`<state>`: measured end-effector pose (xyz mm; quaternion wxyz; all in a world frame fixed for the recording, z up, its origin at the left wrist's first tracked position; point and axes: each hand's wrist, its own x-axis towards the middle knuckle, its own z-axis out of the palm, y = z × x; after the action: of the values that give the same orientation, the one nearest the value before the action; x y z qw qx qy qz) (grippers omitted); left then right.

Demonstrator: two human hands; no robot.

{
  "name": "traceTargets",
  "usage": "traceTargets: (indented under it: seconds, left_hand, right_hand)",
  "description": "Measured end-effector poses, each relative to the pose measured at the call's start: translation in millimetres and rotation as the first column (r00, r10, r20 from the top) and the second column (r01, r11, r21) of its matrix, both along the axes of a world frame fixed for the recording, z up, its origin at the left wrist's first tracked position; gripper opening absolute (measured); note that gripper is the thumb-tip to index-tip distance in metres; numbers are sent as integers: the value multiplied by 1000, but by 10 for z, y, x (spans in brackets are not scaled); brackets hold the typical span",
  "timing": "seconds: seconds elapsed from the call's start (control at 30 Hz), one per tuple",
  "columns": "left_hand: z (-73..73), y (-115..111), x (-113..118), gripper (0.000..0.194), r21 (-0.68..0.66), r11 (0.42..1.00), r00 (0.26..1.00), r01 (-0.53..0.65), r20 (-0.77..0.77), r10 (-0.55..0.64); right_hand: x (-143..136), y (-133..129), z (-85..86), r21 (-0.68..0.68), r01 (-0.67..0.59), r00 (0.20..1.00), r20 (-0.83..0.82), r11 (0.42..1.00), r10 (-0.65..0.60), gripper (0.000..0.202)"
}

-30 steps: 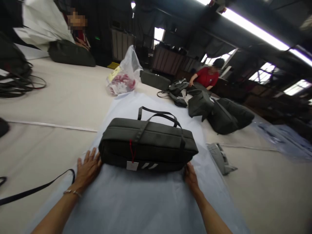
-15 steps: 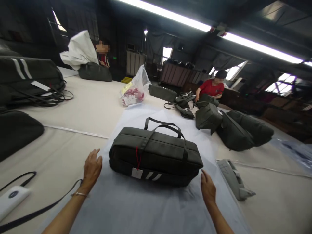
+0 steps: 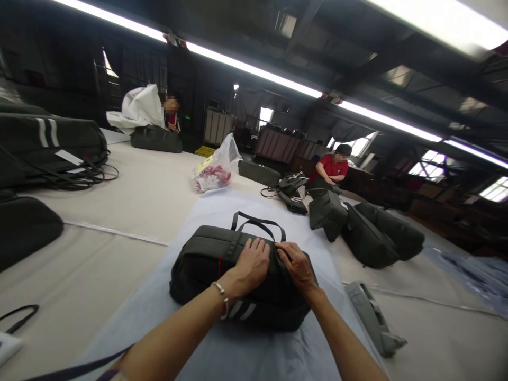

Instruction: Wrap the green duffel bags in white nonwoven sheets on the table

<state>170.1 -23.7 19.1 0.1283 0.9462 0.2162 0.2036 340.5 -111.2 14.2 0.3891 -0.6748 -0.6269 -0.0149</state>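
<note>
A dark duffel bag (image 3: 206,248) with two handles and pale stripes on its front stands on a white sheet (image 3: 166,323) in front of me. My left hand (image 3: 253,262) lies on the middle of the bag's top, its fingers bent a little and side by side. Near the right end of the top, my right hand (image 3: 296,264) has thumb and fingers pinched at the base of a handle. What lies between those fingertips is too small to make out. My left forearm hides part of the bag's front and the hanging tag.
More dark bags lie at the left (image 3: 75,137) and at the right (image 3: 369,238). A clear plastic bag (image 3: 216,172) stands beyond the sheet. A grey object (image 3: 369,312) lies right of it. Two people (image 3: 331,166) are across the table.
Both hands have moved inward from beside the bag onto its top. The view has tilted up, and the duffel sits slightly lower in the picture.
</note>
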Motion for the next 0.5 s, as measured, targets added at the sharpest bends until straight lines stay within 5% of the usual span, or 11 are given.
traceTargets:
  seconds: [0.13, 0.33, 0.5]
  left_hand:
    - [-13, 435, 304, 45, -20, 978, 978, -207, -43, 206]
    - [193, 802, 561, 60, 1, 938, 937, -347, -38, 347]
    - [296, 1028, 480, 51, -53, 899, 896, -434, -132, 424]
  right_hand:
    - [93, -19, -94, -54, 128, 969, -207, 990, -136, 48]
    - [134, -45, -150, -99, 53, 947, -312, 994, -82, 57]
    - [124, -89, -152, -84, -1, 960, -279, 996, -23, 57]
